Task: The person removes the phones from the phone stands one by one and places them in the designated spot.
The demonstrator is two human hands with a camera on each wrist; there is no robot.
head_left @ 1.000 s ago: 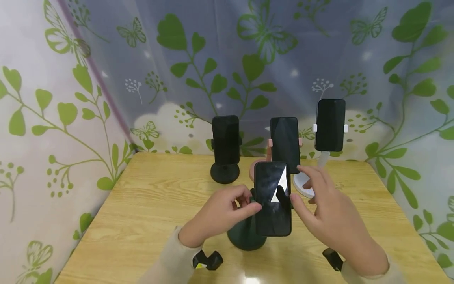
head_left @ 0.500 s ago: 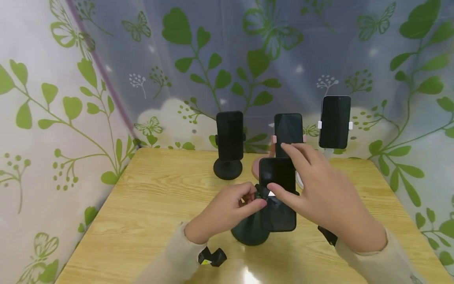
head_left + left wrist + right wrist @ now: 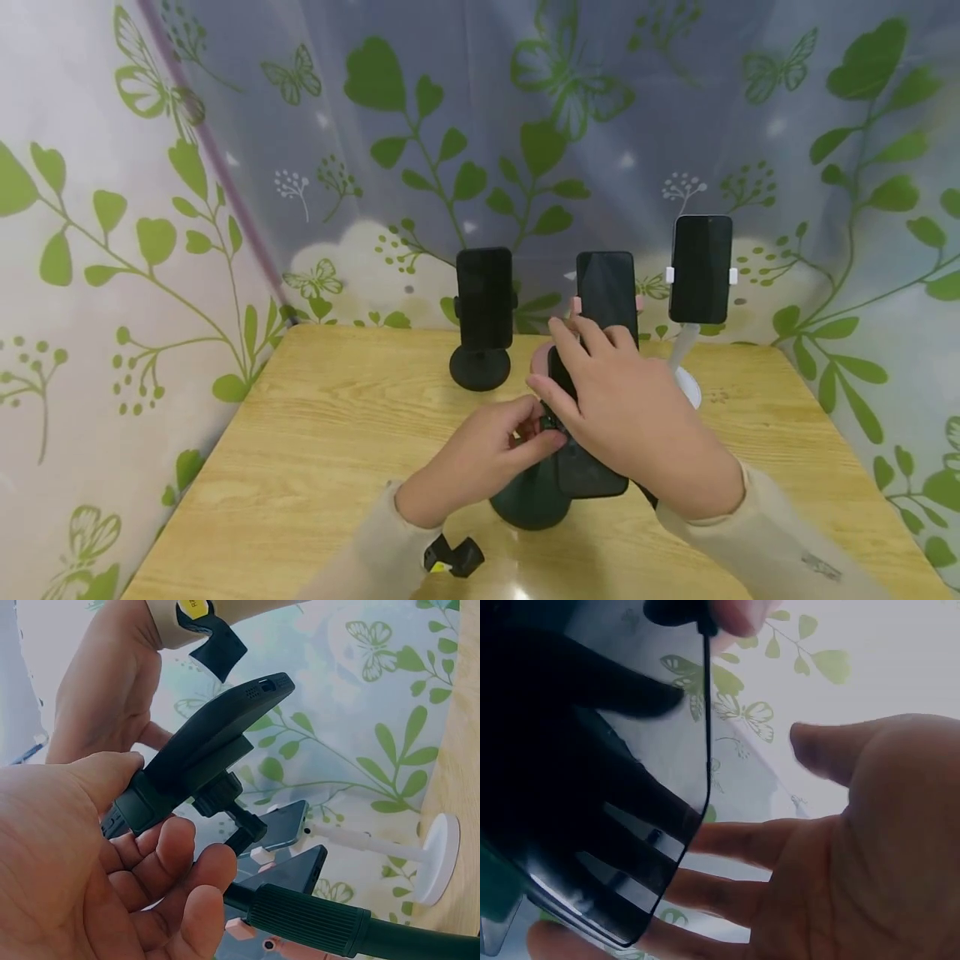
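Note:
A black smartphone sits in the clamp of a dark green phone stand near the middle of the table. My left hand pinches the clamp's arm at the phone's left edge, thumb on one side and curled fingers below. In the left wrist view the stand's ribbed neck runs off to the right. Over the upper part of the phone lies my right hand, fingers extended and hiding much of the screen. The right wrist view has its fingers behind the phone's edge, mirrored in the glass.
Behind stand three more phones in holders: one in a black stand, one in a pink clamp, one on a white stand. The wooden table meets a leaf-patterned curtain at the back and sides.
My right hand has moved left from beside the phone's right edge to across its upper part. The left hand keeps its pinch at the clamp. The view has shifted slightly.

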